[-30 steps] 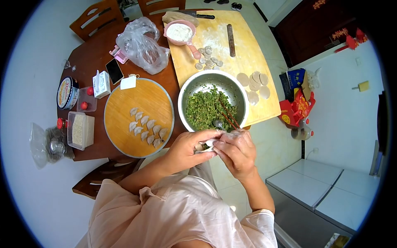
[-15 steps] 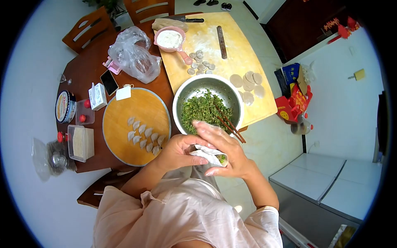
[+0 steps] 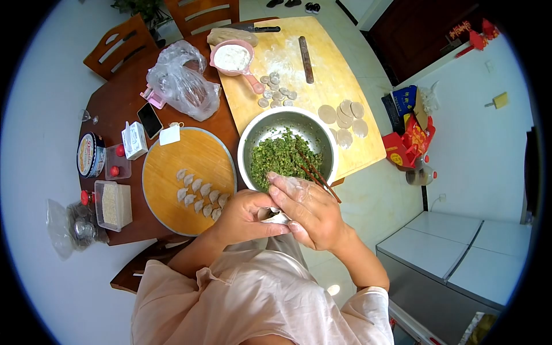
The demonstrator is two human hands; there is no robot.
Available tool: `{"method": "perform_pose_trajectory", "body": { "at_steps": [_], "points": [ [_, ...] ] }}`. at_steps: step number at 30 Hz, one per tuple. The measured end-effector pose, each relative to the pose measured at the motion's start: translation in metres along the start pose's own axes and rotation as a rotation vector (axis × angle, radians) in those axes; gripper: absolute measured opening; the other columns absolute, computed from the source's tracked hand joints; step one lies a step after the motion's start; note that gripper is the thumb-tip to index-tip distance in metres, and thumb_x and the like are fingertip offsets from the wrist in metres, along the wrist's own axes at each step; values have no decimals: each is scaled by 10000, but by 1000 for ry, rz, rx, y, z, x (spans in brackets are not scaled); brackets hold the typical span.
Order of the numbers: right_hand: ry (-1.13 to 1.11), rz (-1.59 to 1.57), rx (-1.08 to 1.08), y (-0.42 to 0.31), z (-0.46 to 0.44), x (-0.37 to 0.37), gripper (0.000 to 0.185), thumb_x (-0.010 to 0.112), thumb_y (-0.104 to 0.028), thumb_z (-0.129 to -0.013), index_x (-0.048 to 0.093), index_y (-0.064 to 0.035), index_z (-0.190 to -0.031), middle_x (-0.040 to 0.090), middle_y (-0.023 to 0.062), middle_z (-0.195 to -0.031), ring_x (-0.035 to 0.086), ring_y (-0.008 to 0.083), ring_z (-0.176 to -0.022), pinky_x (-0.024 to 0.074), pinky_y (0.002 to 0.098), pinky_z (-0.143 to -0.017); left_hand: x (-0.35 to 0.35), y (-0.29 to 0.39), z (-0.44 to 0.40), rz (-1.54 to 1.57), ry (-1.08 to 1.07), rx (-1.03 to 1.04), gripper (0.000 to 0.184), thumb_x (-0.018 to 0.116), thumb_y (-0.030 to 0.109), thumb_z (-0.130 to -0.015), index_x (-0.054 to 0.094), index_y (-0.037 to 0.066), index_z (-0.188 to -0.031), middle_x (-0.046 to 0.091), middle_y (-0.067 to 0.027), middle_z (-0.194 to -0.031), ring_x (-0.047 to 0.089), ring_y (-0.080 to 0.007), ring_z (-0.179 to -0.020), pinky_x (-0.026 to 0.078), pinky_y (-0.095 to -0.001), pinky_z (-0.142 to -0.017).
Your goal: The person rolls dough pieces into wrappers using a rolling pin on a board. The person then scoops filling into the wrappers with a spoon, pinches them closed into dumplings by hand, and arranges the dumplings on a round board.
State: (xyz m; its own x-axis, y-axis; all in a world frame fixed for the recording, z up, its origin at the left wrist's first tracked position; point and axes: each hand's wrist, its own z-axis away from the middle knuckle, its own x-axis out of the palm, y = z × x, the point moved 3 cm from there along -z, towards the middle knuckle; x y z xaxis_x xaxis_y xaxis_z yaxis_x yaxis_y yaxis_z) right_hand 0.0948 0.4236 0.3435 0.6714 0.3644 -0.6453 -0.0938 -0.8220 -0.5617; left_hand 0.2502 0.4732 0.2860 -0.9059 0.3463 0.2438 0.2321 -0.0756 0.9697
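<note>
- So the left hand (image 3: pixel 248 217) has its thumb and fingers pinched on one side of a dumpling wrapper (image 3: pixel 278 218), no slack there.
- The right hand (image 3: pixel 318 211) has got the other side, fingers laid over the top and thumb underneath. There's white powder all over the back of it.
- The wrapper itself is up between both hands, right in front of the person's shirt (image 3: pixel 230 305), near the close rim of the big metal bowl (image 3: pixel 244 146). Fingers cover a good part of it, so I can't tell how much is sealed.
- Bowl has a pile of chopped green filling (image 3: pixel 279 154) in it, and a pair of chopsticks (image 3: pixel 325 185) leans out over the rim, just past the right hand.
- Finished dumplings (image 3: pixel 197 185) sit in two slanted rows on the round board (image 3: pixel 164 155), over by the left hand.
- Bowl's partly over a big wooden board (image 3: pixel 342 75). Up there you've got rolled-out wrappers (image 3: pixel 344 115), a bunch of little dough pieces (image 3: pixel 276 91), a dark rolling pin (image 3: pixel 306 60) and a pink scoop (image 3: pixel 253 82) full of flour (image 3: pixel 232 57).
- Knife (image 3: pixel 267 29) is at the far edge of that board.
- Rest of the brown counter (image 3: pixel 123 86): crumpled plastic bag (image 3: pixel 184 80), phone (image 3: pixel 149 121), white box (image 3: pixel 135 141), round tin (image 3: pixel 91 155).
</note>
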Motion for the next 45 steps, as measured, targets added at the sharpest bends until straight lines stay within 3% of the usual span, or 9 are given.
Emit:
{"method": "perform_pose_trajectory", "body": {
  "at_steps": [3, 6, 11, 23, 29, 32, 33, 36, 45],
  "points": [
    [73, -25, -53, 0, 2, -1, 410, 495, -137, -863, 550, 100, -1193, 559, 308, -1201, 613, 395, -1034, 502, 443, -876, 14, 10, -4, 541, -57, -91, 462, 810, 43, -700, 605, -12, -1111, 633, -75, -1057, 582, -115, -994, 459, -263, -841],
    [163, -158, -21, -2, 2, 0, 424, 398, -210, -943, 568, 103, -1174, 583, 311, -1162, 625, 412, -1013, 510, 447, -857, 14, -4, -18, 152, -197, 384, 591, 852, 109, -661, 571, -15, -1165, 609, -76, -1121, 561, -137, -1045, 454, -300, -879],
    [220, -152, 11, -2, 6, -4, 451, 355, -233, -979, 559, 110, -1189, 562, 323, -1190, 613, 423, -1037, 510, 445, -850, 30, 31, -17, -318, -63, 392, 584, 749, 355, -795, 509, -19, -1173, 595, -172, -1026, 588, -322, -905, 450, -385, -806],
    [211, -46, 17, -10, 0, -7, 407, 416, -153, -924, 548, 130, -1184, 567, 339, -1164, 630, 418, -997, 525, 435, -832, 29, 49, -15, -349, -116, 413, 277, 545, 128, -907, 535, -58, -1112, 597, -200, -953, 583, -360, -883, 447, -410, -790],
    [231, -37, 78, -10, 3, 2, 412, 395, -146, -932, 533, 127, -1207, 566, 330, -1175, 635, 403, -993, 525, 430, -831, 27, 35, -11, -555, 21, 525, 294, 545, 140, -883, 546, -61, -1097, 612, -193, -917, 615, -326, -766, 486, -388, -706],
    [264, -147, 154, -3, 5, 8, 425, 360, -161, -956, 521, 123, -1228, 549, 327, -1205, 628, 388, -1012, 519, 413, -840, 24, 39, -18, -273, -23, 407, 322, 580, 199, -885, 531, -37, -1099, 617, -149, -890, 622, -257, -730, 491, -352, -689],
    [281, -210, 198, -2, 5, 10, 431, 348, -168, -964, 518, 122, -1234, 543, 325, -1216, 625, 382, -1019, 515, 406, -847, 19, 40, -14, -138, -126, 192, 380, 596, 280, -895, 516, -21, -1112, 615, -117, -889, 617, -200, -726, 487, -309, -698],
    [271, -312, 261, 0, 5, 20, 446, 329, -187, -981, 504, 118, -1255, 530, 314, -1243, 610, 372, -1047, 490, 398, -887, 14, 26, -7, -106, -36, 223, 335, 527, 239, -961, 490, -3, -1189, 602, -122, -933, 591, -197, -712, 482, -323, -704],
    [245, -85, 279, 2, -9, 41, 410, 421, -161, -917, 536, 91, -1220, 581, 283, -1192, 591, 401, -1068, 435, 444, -949, 6, 24, 7, -86, 231, 165, 220, 425, 120, -990, 559, -33, -1074, 618, -95, -888, 588, -160, -799, 459, -286, -731]
  ]
}}
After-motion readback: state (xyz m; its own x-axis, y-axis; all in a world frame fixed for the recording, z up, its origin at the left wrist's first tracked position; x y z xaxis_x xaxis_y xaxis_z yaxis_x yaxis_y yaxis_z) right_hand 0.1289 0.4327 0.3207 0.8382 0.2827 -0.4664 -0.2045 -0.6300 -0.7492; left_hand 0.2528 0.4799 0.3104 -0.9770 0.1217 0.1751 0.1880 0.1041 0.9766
